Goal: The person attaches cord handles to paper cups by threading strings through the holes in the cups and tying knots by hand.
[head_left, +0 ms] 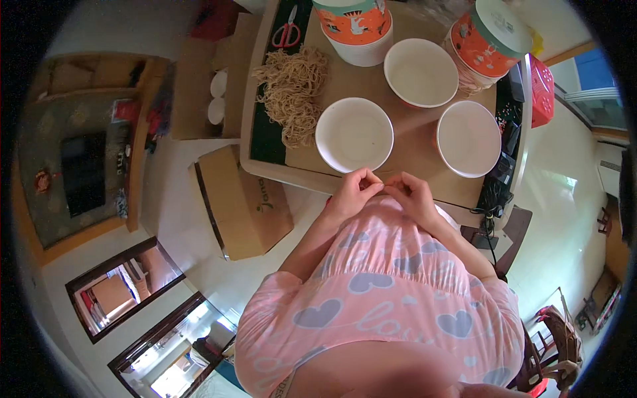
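My left hand [360, 188] and right hand [407, 191] meet, fingertips pinched; whether they grip anything, I cannot tell. Just beyond sits the nearest white bowl [353, 136], a dark speck inside. Two more bowls [421, 71] show pale interiors; orange-patterned tubs [355, 26] stand behind.

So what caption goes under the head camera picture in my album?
Fingers pinched close together near three open white tubs, with tangled tan strands and red-handled scissors to the left.
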Tool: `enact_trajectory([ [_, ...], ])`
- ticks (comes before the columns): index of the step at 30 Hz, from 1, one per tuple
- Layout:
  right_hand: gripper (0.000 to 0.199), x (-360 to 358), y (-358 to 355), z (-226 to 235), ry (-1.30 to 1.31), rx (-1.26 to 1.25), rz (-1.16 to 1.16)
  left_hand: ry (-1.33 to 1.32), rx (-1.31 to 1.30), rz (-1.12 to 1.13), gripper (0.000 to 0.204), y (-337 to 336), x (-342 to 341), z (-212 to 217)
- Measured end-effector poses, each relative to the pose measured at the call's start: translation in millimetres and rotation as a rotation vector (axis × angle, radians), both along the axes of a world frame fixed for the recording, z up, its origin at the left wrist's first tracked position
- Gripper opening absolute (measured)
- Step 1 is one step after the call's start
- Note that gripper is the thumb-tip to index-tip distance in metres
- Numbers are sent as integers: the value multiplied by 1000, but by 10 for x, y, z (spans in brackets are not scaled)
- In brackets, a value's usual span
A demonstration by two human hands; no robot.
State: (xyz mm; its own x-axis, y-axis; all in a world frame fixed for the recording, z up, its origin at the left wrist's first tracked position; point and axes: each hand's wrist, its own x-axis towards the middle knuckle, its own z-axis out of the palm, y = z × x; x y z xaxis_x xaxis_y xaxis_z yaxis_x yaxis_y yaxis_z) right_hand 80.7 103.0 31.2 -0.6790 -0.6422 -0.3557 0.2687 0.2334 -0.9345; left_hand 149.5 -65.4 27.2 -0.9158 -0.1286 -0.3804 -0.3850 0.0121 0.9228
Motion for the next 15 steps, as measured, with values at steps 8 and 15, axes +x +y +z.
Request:
enact_trajectory([
  [8,6,45,-73,-138,-12,-49,-125,-19,-110,-18,11,-79,-53,48],
  [15,4,-104,52,-565,77,-16,-259,275,-1058,-283,3,-165,-324,-95],
])
